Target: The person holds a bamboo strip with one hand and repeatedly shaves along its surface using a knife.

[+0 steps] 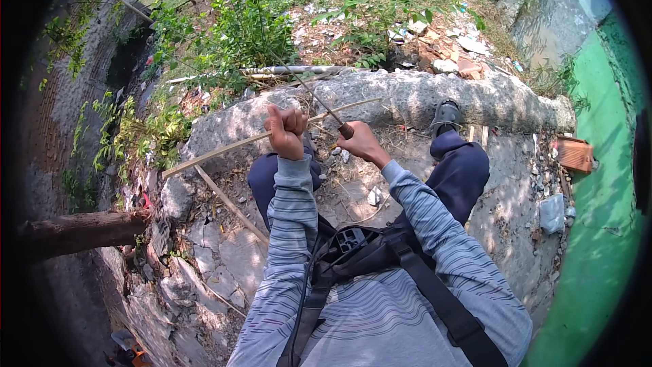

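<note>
Your left hand (286, 130) is fisted around a long thin stick (224, 150); your right hand (360, 143) wraps the knife (319, 102) handle. The stick looks light, stiff, springy; grip near the cut.

Bamboo strip (224, 148): pale, dry wood, matt, smooth face. Knife (319, 98): thin dull metal blade, dark wooden handle. Ledge (421, 95): rough, cracked concrete, gritty. Sleeves (292, 211): soft striped knit cloth. Harness straps (441, 299): matt black webbing. Log (81, 231) by the ledge's left edge: rough bark.
</note>
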The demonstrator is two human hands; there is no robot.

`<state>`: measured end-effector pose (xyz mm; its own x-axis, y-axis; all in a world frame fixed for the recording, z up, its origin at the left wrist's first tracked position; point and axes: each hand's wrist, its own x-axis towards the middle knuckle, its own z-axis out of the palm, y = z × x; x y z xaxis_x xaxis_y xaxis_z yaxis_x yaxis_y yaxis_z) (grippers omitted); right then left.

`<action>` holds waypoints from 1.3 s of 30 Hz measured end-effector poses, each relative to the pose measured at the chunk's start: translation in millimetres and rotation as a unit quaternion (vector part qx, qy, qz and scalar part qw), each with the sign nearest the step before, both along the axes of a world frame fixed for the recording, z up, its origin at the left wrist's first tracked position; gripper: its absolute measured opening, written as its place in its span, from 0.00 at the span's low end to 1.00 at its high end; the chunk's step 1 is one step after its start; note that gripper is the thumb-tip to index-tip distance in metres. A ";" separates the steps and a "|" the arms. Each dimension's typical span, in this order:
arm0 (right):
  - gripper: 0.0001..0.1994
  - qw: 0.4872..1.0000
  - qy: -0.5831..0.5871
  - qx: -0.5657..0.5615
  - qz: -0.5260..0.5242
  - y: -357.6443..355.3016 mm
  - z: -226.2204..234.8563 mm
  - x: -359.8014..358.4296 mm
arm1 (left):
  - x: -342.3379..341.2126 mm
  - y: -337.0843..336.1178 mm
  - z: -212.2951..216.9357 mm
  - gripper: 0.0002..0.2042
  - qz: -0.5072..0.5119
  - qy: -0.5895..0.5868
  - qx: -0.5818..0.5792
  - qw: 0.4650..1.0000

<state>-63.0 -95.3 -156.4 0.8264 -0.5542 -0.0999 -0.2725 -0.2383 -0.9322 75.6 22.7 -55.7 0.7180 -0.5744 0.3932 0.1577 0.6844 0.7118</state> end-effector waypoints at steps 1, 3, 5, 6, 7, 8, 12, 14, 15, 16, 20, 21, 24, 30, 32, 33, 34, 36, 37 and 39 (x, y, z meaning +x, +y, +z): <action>0.13 1.000 -0.001 0.001 -0.001 0.9 6.5 -1.0 | 0.9 2.3 0.0 0.30 -0.010 0.002 -0.009 1.000; 0.13 0.998 0.017 -0.049 0.022 1.3 13.9 -3.6 | 1.4 5.3 1.8 0.30 -0.022 0.005 0.000 1.000; 0.13 0.999 0.022 -0.040 0.029 -0.5 10.7 -4.1 | -1.0 4.7 4.2 0.30 -0.031 0.010 0.009 0.999; 0.13 0.999 0.025 -0.032 0.036 -2.5 3.9 -3.1 | -2.0 2.7 6.0 0.30 -0.035 0.006 0.002 0.999; 0.14 0.999 0.026 -0.025 0.029 -4.0 -2.8 -3.1 | -2.9 1.8 7.1 0.30 -0.037 0.002 -0.005 0.999; 0.14 0.999 0.027 -0.025 0.030 -5.0 -9.4 -5.4 | -4.2 1.9 6.7 0.30 -0.035 0.002 -0.006 0.999; 0.15 0.997 0.074 0.025 -0.027 -17.9 -44.0 -11.6 | -6.1 -3.7 3.6 0.29 -0.049 0.013 -0.018 0.999; 0.15 0.994 0.084 -0.050 -0.039 -17.8 -55.9 -14.6 | -10.6 -8.8 4.6 0.29 -0.034 0.004 0.011 0.999; 0.14 0.994 0.080 -0.067 -0.038 -16.3 -54.5 -13.6 | -9.0 -7.5 2.7 0.29 -0.033 0.003 0.011 0.999; 0.14 0.994 0.079 -0.065 -0.033 -9.8 -42.8 -10.1 | -5.8 -1.8 0.0 0.29 -0.024 0.003 -0.007 1.000; 0.13 0.998 -0.021 0.047 -0.044 21.2 -7.6 2.9 | -3.8 -3.6 -1.7 0.30 0.019 0.000 -0.027 0.999; 0.13 0.998 -0.032 0.028 -0.050 24.8 -6.1 3.7 | -5.0 -5.4 1.9 0.30 0.018 0.002 -0.027 0.999; 0.13 0.998 -0.036 0.002 -0.051 18.0 -9.6 6.2 | -4.3 -5.7 7.3 0.30 0.020 -0.003 -0.004 1.000; 0.12 0.995 0.008 0.001 -0.103 -1.5 -46.9 1.7 | -0.4 -6.0 -0.8 0.30 -0.001 0.015 -0.006 1.000; 0.12 0.992 0.030 -0.034 -0.116 -3.4 -55.9 -1.9 | -6.7 -8.9 2.5 0.30 0.034 0.014 0.014 0.999; 0.12 0.991 0.010 -0.031 -0.131 0.0 -56.7 -0.8 | -8.2 -10.2 4.2 0.30 0.032 0.015 0.012 0.999; 0.12 0.991 0.010 -0.032 -0.128 8.6 -49.5 3.7 | -7.7 -8.8 5.4 0.31 0.045 0.027 0.005 0.999; 0.12 0.991 -0.043 0.004 -0.124 27.0 -31.3 11.1 | -7.6 -8.2 8.7 0.31 0.063 0.040 -0.002 0.997; 0.12 0.990 -0.037 -0.016 -0.132 32.8 -21.8 14.9 | -8.7 -10.8 11.5 0.31 0.074 0.035 0.006 0.997; 0.12 0.991 -0.048 -0.027 -0.120 30.0 -19.3 15.7 | -10.0 -14.2 11.9 0.31 0.085 0.029 0.013 0.996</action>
<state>-47.3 -65.3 -175.7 0.6750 -0.7377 0.0078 -0.2389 -0.2286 -0.9438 65.6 8.4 -43.8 0.8275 -0.4514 0.3339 0.0824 0.6858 0.7231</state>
